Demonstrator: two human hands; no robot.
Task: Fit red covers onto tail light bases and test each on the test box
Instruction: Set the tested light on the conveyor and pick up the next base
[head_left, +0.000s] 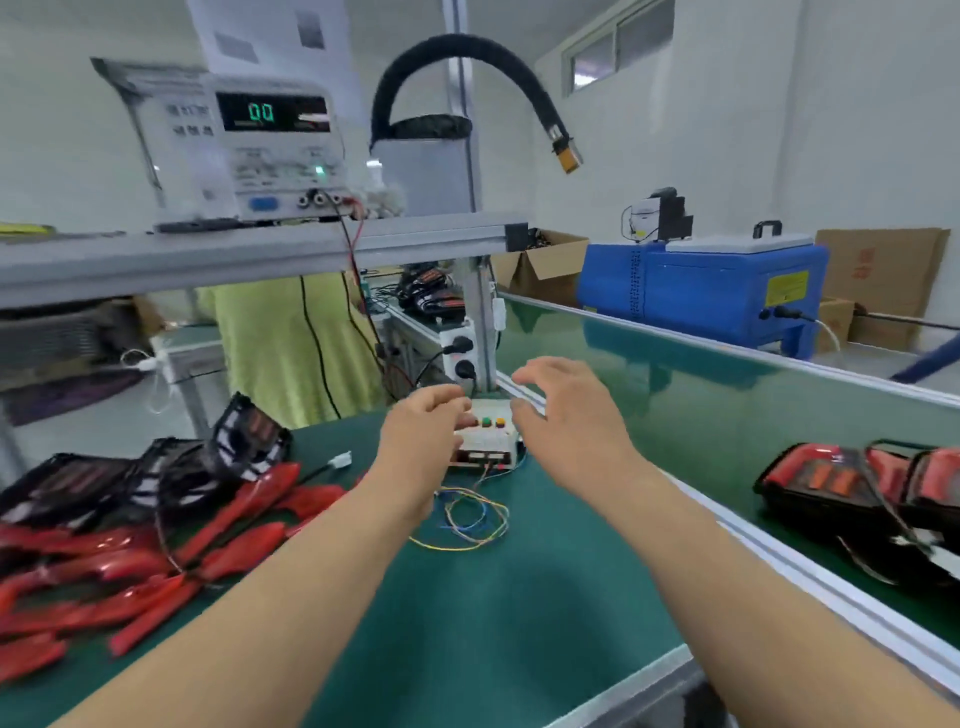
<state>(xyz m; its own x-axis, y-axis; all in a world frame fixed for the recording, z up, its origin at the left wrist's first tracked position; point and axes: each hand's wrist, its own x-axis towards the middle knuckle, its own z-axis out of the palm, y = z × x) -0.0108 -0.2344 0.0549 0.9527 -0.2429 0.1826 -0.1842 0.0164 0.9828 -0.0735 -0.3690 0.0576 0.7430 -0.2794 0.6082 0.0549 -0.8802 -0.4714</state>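
Observation:
The small white test box (488, 441) with green and yellow buttons sits at the back of the green bench, thin coloured wires (467, 519) coiled in front of it. My left hand (423, 441) lies at the box's left side with curled fingers touching its top. My right hand (566, 415) hovers over its right side, fingers spread and loosely bent, holding nothing. A heap of red covers (156, 566) lies at the left, with black tail light bases (156, 467) behind it. Assembled tail lights (857, 483) lie on the conveyor at the right.
A power supply (260, 145) reading 0.0 stands on the shelf above. Red and black leads (358, 291) hang down to the box. A blue machine (701, 291) and cardboard boxes stand beyond the green conveyor (675, 395). A white connector (340, 460) lies on the bench.

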